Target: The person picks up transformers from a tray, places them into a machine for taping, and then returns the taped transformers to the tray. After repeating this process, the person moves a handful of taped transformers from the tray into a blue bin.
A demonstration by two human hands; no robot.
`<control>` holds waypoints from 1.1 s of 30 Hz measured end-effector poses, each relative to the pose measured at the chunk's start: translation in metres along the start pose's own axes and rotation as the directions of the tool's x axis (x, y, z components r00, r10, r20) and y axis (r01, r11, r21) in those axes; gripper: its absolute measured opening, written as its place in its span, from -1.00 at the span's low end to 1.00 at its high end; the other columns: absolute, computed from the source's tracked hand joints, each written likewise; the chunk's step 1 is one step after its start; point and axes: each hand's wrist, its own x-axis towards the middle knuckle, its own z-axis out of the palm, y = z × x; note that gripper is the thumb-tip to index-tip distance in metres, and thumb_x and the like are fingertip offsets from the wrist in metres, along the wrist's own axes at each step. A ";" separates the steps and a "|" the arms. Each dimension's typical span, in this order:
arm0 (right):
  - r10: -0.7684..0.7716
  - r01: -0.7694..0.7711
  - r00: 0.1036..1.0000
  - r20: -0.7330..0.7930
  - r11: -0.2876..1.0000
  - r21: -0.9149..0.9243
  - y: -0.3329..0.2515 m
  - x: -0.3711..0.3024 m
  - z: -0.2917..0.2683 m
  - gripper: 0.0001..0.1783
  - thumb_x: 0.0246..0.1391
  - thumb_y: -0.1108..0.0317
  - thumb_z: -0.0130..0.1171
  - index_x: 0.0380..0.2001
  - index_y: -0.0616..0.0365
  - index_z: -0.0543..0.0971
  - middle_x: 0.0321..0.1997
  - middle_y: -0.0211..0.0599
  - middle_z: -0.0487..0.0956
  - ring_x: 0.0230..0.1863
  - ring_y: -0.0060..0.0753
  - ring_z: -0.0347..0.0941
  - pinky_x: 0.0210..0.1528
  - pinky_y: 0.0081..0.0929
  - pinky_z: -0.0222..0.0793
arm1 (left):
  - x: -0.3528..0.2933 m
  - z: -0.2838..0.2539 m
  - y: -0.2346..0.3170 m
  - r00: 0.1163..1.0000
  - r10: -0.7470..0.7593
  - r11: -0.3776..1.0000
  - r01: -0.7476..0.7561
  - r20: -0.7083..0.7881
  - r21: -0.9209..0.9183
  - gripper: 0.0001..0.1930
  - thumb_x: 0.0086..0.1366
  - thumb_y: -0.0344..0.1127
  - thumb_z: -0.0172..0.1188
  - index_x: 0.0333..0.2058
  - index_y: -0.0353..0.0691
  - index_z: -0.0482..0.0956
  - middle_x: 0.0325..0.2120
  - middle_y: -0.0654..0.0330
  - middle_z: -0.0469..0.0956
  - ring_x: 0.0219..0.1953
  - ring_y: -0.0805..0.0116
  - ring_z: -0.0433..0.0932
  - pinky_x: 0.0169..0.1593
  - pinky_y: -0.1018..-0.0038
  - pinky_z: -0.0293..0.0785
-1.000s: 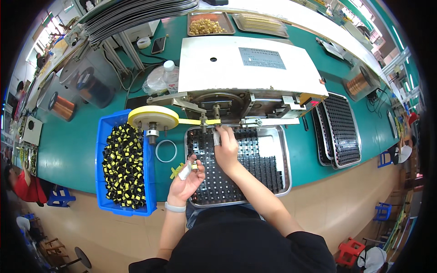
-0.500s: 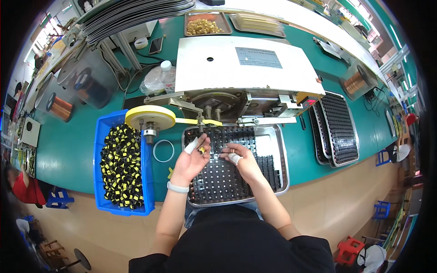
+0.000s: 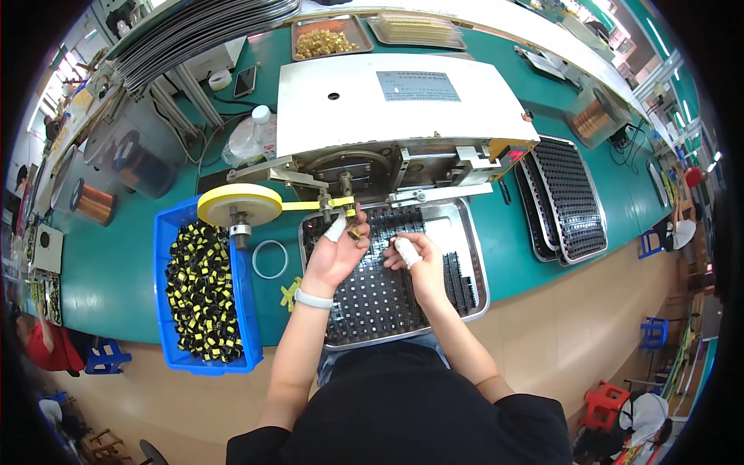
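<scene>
A small black-and-yellow part [image 3: 354, 233] is held in the curled fingers of the left hand [image 3: 336, 249]. Beyond that grip runs yellow tape [image 3: 302, 206]; to its right, the right hand [image 3: 421, 265] (whether pinching anything, I cannot tell) bends over a metal tray [image 3: 448, 225].

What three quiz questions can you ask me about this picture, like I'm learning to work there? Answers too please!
1. Pick one: what colour is the bin of black-and-yellow parts?
A) red
B) blue
C) white

2. True or false: the roll of yellow tape is to the right of the metal tray.

3. Which of the person's hands has a pale wristband below it?

Key:
1. B
2. False; it is to the left.
3. The left hand.
</scene>
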 end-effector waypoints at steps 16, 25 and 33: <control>-0.173 0.168 0.984 0.050 0.982 0.088 0.010 0.035 0.074 -0.86 0.23 0.54 0.01 -0.16 0.32 0.36 -0.22 -0.02 0.61 -0.22 -0.27 0.62 -0.13 -0.50 0.52 | -0.111 0.008 0.009 0.973 0.177 0.983 -0.169 -0.147 0.068 -0.78 0.44 -0.24 -0.04 -0.04 -0.20 0.39 -0.24 0.24 0.36 -0.29 0.43 0.30 -0.24 0.52 0.29; -0.258 0.256 0.965 0.044 0.965 0.052 0.019 0.055 0.074 -0.84 0.17 0.58 0.08 -0.19 0.30 0.37 -0.16 -0.12 0.59 -0.11 -0.36 0.58 -0.03 -0.53 0.44 | -0.108 0.002 -0.001 0.975 0.157 0.987 -0.150 -0.155 0.056 -0.74 0.39 -0.27 -0.05 -0.01 -0.19 0.40 -0.18 0.20 0.35 -0.24 0.36 0.32 -0.21 0.47 0.30; -0.323 0.275 0.946 0.037 0.735 -0.619 0.006 0.042 -0.017 -0.74 0.10 0.38 0.20 -0.12 0.20 0.54 -0.19 -0.25 0.60 -0.17 -0.40 0.52 -0.12 -0.44 0.43 | -0.093 0.006 0.003 0.973 0.100 0.995 -0.096 -0.209 0.028 -0.72 0.40 -0.24 0.00 0.01 -0.20 0.44 -0.15 0.19 0.45 -0.20 0.36 0.40 -0.16 0.48 0.36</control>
